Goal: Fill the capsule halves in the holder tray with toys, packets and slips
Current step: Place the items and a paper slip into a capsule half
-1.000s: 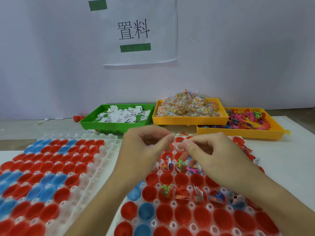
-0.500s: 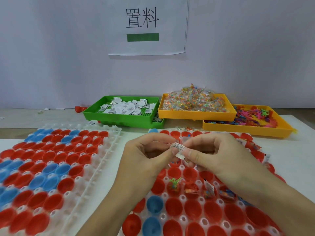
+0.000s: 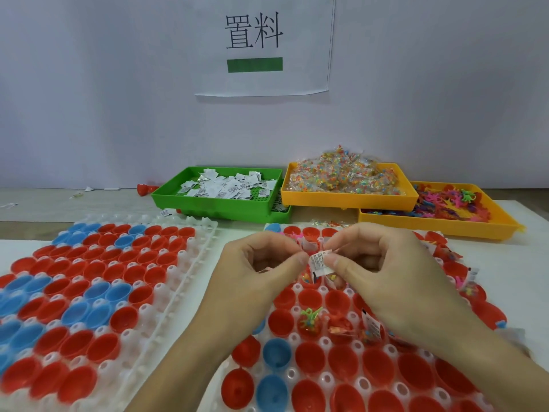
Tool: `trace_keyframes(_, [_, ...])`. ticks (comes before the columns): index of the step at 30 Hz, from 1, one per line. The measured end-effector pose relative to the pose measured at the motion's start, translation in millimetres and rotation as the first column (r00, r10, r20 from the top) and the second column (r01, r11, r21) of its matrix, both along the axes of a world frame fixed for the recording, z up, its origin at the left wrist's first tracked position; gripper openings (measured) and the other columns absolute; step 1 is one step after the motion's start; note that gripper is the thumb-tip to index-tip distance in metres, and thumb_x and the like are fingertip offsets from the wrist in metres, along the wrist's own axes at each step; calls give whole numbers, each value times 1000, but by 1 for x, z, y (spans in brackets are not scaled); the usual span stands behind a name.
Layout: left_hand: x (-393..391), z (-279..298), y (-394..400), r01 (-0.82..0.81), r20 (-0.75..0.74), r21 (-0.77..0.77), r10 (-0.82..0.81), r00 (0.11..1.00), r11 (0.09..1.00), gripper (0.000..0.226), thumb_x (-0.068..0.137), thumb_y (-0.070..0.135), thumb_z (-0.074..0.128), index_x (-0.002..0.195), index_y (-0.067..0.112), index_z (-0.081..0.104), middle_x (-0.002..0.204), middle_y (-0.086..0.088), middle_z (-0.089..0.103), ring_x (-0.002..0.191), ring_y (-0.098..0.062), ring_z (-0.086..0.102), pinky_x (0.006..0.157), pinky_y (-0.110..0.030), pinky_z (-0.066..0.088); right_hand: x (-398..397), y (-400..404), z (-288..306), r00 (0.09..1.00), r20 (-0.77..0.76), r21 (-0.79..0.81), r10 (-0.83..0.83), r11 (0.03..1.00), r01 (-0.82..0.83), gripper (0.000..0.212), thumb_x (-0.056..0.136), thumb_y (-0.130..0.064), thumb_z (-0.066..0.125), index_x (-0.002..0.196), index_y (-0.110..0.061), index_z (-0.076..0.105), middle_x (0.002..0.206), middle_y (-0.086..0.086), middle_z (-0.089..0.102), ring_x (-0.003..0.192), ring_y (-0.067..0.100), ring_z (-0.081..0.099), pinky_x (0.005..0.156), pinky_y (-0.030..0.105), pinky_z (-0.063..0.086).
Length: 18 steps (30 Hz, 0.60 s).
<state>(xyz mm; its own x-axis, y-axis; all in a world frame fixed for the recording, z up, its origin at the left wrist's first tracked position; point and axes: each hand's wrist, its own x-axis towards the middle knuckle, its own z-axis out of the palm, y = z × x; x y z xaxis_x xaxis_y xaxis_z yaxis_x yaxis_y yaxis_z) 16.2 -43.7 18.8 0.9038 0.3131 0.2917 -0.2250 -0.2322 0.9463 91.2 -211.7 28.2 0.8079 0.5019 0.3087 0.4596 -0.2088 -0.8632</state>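
Note:
My left hand [image 3: 261, 272] and my right hand [image 3: 383, 275] meet above the right holder tray [image 3: 326, 343]. Between their thumbs and forefingers they pinch a few small white printed paper slips [image 3: 318, 263]. Beneath them the white tray holds red and blue capsule halves [image 3: 312, 358]. Several halves under and right of my hands hold a toy, packet or slip, such as the one with a green toy [image 3: 310, 318]. The nearer rows look empty.
A second holder tray [image 3: 190, 251] of empty red and blue halves lies at left. At the back stand a green tray [image 3: 214, 208] of slips, an orange tray [image 3: 347, 200] of packets and an orange tray [image 3: 439, 224] of coloured toys. A paper sign [image 3: 261, 46] hangs on the wall.
Both hands have lifted slightly from the tray and stay together. The slips between the fingertips now show more clearly, and the view has tilted upward.

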Motion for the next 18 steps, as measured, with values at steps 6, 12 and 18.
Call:
trace_keyframes(6, [0, 2, 12, -161, 21, -67, 163, 986, 985, 6, 87, 8, 68, 83, 10, 72, 72, -6, 73, 64, -7, 65, 58, -13, 47, -9, -2, 5, 973, 148, -228, 178, 963, -141, 14, 85, -20, 77, 76, -30, 75, 71, -19, 70, 70, 2, 66, 66, 13, 50])
trace_keyframes(12, [-1, 3, 16, -190, 4, -66, 191, 982, 980, 9, 88, 10, 67, 82, 15, 72, 74, -5, 73, 66, -5, 65, 57, -12, 46, -16, -1, 6, 953, 149, -309, 262, 928, -207, 10, 87, -23, 75, 82, -31, 78, 78, -22, 71, 80, 0, 65, 77, 14, 48])
trace_keyframes(18, [-2, 5, 17, -203, -3, -35, 203, 979, 979, 10, 89, 12, 66, 83, 17, 72, 74, -2, 74, 66, -2, 65, 56, -11, 46, -19, -2, 9, 948, 130, -357, 290, 906, -228, 11, 87, -23, 76, 83, -32, 79, 75, -29, 68, 76, -10, 61, 71, 3, 41])
